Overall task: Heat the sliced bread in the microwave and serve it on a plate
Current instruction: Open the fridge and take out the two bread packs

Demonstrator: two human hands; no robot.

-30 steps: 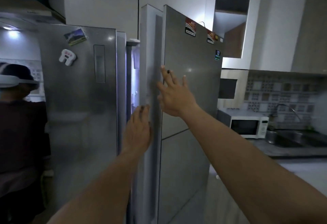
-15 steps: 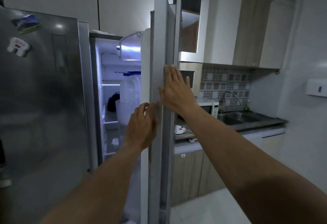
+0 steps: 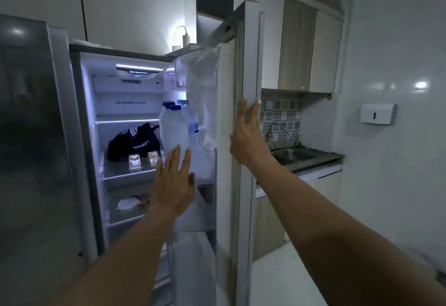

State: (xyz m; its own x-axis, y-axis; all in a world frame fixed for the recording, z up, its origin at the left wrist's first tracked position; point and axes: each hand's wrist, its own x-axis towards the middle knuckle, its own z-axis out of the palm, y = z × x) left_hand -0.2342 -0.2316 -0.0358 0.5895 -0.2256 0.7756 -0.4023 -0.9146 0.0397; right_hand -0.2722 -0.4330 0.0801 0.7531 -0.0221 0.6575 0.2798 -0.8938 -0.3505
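A: How are the fingers (image 3: 243, 112) of the right hand (image 3: 248, 141) held?
B: They are laid nearly straight against the outer edge of the open fridge door (image 3: 228, 83), right of centre. Nothing is clenched.
A: And the left hand (image 3: 172, 185)?
B: Its fingers are stretched out and spread, released, and raised at the centre of the frame before the door bin (image 3: 205, 164). Whether the bin is touched cannot be told.
A: What is kept in that bin?
B: Blue-capped water bottles (image 3: 173, 127) are stood upright in it.
A: What is seen further left, inside?
B: A black bag (image 3: 134, 142) is laid on a lit shelf (image 3: 120, 175), with two small clear containers (image 3: 135, 161) just before it. Something white (image 3: 126, 203) is seen in the drawer below.
A: Where is the sliced bread?
B: It cannot be made out among these things.
A: And at the right of the frame?
B: A sink (image 3: 293, 154) and tap (image 3: 277, 128) are set in the counter (image 3: 323, 158), and a white dispenser (image 3: 377, 113) is fixed to the wall.
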